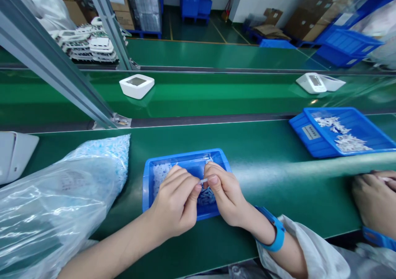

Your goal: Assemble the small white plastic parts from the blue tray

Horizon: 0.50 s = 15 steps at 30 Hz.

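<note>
Both of my hands meet above a blue bin (185, 157) on the green table. A small white plastic piece (203, 181) spans the gap between my fingertips. My left hand (177, 198) is closed in a pinch on its left end, and my right hand (224, 192), with a blue band on the wrist, pinches the right end. Inside the bin, small whitish pieces (161, 174) lie at the left and more small parts (206, 197) lie under my hands. My fingers hide much of the white piece and part of the bin.
A clear plastic bag (77, 180) of small pale blue and white pieces lies at left. Blue bins (318, 137) with white parts stand at right, near a co-worker's hands (374, 200). White devices (136, 85) sit on the green belt (216, 95) beyond a metal post (71, 77).
</note>
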Each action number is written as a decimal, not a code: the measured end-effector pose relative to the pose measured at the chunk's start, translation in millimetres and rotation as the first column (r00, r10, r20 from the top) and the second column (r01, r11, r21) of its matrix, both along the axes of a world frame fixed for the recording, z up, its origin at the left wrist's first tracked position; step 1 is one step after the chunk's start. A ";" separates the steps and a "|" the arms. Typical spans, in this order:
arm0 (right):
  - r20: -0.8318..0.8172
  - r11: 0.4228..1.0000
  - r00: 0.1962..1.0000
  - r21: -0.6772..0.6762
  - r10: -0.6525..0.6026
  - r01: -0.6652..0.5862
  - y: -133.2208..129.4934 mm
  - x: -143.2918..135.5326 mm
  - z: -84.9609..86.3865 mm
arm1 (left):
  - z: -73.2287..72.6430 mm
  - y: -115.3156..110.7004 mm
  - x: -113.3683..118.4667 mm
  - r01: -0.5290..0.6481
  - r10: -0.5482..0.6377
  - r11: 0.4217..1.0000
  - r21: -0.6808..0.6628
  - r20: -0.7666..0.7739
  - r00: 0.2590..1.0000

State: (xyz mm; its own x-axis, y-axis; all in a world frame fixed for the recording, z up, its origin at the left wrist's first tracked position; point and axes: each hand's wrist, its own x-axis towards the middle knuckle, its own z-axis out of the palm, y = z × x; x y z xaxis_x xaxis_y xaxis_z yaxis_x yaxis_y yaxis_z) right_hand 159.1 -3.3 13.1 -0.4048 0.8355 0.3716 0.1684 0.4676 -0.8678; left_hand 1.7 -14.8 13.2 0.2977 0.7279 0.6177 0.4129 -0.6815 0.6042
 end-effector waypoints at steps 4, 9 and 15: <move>0.021 0.999 1.000 0.041 0.011 -0.012 0.1 -0.1 0.3 | -0.9 -1.1 0.5 -0.045 0.044 0.998 0.052 0.008 0.999; 0.104 0.997 0.995 0.080 -0.004 -0.005 -0.1 -0.7 -1.2 | -3.7 -0.1 -0.4 0.008 -0.007 0.999 0.038 -0.042 0.999; 0.188 0.996 0.978 -0.002 0.086 -0.087 0.8 4.3 1.1 | -5.1 6.2 -3.3 0.117 -0.117 0.993 -0.009 -0.082 0.990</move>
